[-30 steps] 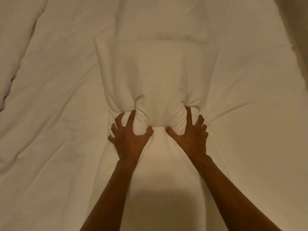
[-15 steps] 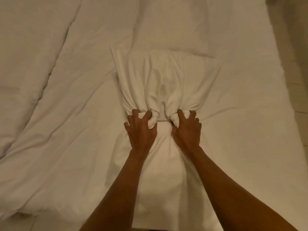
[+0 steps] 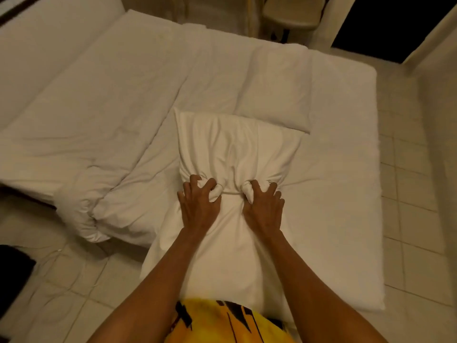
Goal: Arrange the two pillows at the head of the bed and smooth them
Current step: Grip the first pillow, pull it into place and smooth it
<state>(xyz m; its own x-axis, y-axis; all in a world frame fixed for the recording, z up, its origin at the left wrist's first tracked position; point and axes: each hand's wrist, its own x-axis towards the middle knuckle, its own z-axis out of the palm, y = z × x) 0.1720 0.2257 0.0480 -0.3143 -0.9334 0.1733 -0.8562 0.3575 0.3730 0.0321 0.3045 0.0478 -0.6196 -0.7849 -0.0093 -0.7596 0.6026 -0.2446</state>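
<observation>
Fabric is bunched under both hands at the centre of the frame. The left hand point(image 3: 199, 206) has its fingers curled shut on a roll of cloth from the near pillow point(image 3: 235, 149), and the right hand point(image 3: 263, 206) is clenched on a matching roll just beside it; a taut ridge of fabric runs between the two fists. Creases fan upward from the grip across the pillow's face. The pillow lies lengthwise toward the person, its lower part reaching the bottom of the frame, where a yellow garment point(image 3: 230, 323) shows.

The second pillow point(image 3: 277, 90) lies flat in the upper centre-right, its lower edge touching or slightly overlapped by the gripped pillow. Both rest on the white bed point(image 3: 346, 169). A rumpled duvet point(image 3: 81, 209) hangs off the bed edge at the left, over the tiled floor point(image 3: 415, 194).

Judging from the grip, the pillow is about to be lifted or dragged into place. The main risk is that the hands hold only the loose case and not the filling, so a pull could slide the case along the insert and leave it twisted or lumpy. The deep creases could also set in and need extra smoothing. If the pillow is swung toward the upper right, it may shove the second pillow askew. Which end of the bed is the head cannot be told for certain.
</observation>
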